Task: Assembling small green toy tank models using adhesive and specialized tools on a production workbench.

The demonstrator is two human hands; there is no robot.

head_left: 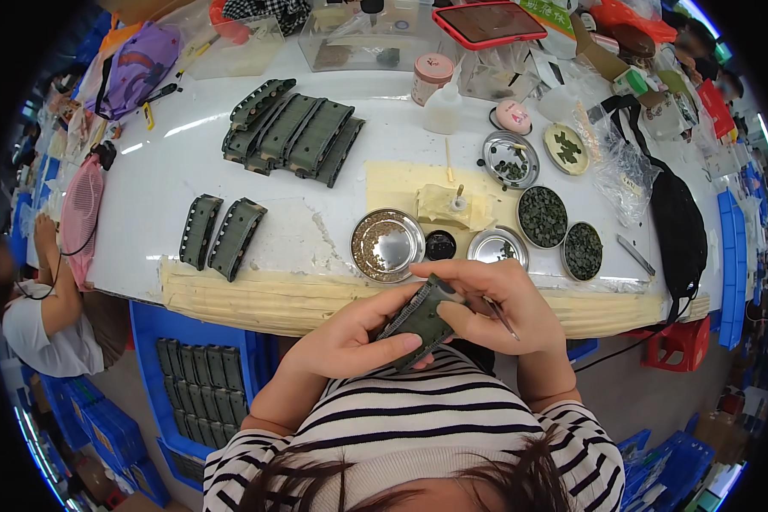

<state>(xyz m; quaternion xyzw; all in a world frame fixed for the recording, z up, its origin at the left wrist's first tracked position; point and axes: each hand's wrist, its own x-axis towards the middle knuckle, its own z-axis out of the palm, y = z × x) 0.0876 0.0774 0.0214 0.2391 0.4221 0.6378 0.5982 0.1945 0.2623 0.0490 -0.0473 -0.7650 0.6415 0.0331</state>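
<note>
A dark green, slightly curved moulded part with a ribbed edge is held tilted over my lap, just off the table's front edge. My left hand is wrapped round its lower left side, thumb across the face. My right hand closes on its upper right end, with the thumb pressed on the surface. A thin metal tool sticks out from between the right fingers; its full shape is hidden. Just beyond the hands stand a steel dish of small brown bits and a smaller steel dish with few green pieces.
Stacked green parts lie at the back left, two more nearer. Round tins of small green pieces stand right, by a black bag. A blue crate of similar parts sits below the table. Another person sits left.
</note>
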